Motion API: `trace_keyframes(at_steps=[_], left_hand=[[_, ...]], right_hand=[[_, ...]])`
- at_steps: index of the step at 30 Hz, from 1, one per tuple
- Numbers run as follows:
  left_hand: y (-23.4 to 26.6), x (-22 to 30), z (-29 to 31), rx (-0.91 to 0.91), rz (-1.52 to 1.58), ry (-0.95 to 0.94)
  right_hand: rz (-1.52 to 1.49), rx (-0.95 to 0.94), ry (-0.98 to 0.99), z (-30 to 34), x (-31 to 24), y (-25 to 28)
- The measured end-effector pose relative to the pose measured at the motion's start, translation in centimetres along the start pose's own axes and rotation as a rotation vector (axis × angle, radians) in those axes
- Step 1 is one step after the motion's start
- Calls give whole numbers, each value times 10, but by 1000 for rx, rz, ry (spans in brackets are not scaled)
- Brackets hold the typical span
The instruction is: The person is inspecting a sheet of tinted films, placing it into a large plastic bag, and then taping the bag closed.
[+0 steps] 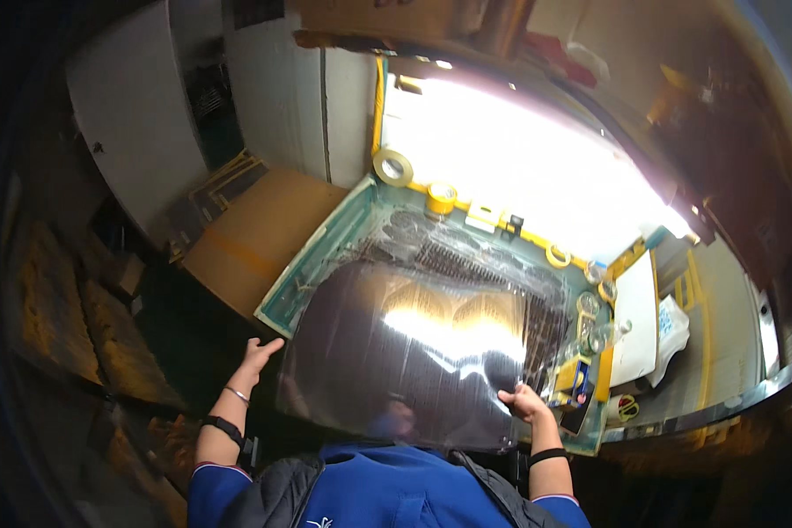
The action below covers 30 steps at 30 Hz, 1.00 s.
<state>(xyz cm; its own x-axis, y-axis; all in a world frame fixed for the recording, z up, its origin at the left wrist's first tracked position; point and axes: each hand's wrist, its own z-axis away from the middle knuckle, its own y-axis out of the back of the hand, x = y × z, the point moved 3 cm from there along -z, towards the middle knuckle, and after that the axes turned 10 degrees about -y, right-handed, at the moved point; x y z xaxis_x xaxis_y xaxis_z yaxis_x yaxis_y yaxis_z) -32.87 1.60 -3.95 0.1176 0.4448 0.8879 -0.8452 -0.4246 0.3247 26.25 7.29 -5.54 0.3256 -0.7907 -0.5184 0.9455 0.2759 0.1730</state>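
Observation:
A large, glossy, see-through dark sheet (343,352) lies in front of me, partly over the green-edged work table and reaching toward my body. Bright lamp light and dark shapes reflect in it; whether it is film, plastic or glass I cannot tell. My right hand (526,403) grips its right edge, thumb on top and the other fingers mostly hidden. Just off the sheet's left edge, by the table's near left corner, my left hand (260,356) has its fingers stretched out and holds nothing.
A brightly lit white panel (502,150) stands behind the table (304,268). Tape rolls line the back edge, among them a wide beige tape roll (393,167) and a yellow tape roll (441,198). Small boxes (572,383) sit at right; a large cardboard box (255,233) stands left.

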Motion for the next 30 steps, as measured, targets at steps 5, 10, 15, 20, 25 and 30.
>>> trace_keyframes(at_steps=[5,10,15,20,25,30], left_hand=[[-34,7,-24,-411,124,145],[-27,-26,-31,-490,194,173],[-30,19,-9,-298,356,-326],[-9,67,-19,-162,431,-622],[11,160,12,-125,318,-681],[-13,170,-21,-292,486,-868]], right_hand=[[-164,-159,297,8,-3,-12],[-79,-5,409,11,-3,-26],[-115,143,730,46,-6,-35],[-55,373,991,103,-35,-27],[-205,393,1056,151,-72,-8],[-386,183,1056,170,-103,-10]])
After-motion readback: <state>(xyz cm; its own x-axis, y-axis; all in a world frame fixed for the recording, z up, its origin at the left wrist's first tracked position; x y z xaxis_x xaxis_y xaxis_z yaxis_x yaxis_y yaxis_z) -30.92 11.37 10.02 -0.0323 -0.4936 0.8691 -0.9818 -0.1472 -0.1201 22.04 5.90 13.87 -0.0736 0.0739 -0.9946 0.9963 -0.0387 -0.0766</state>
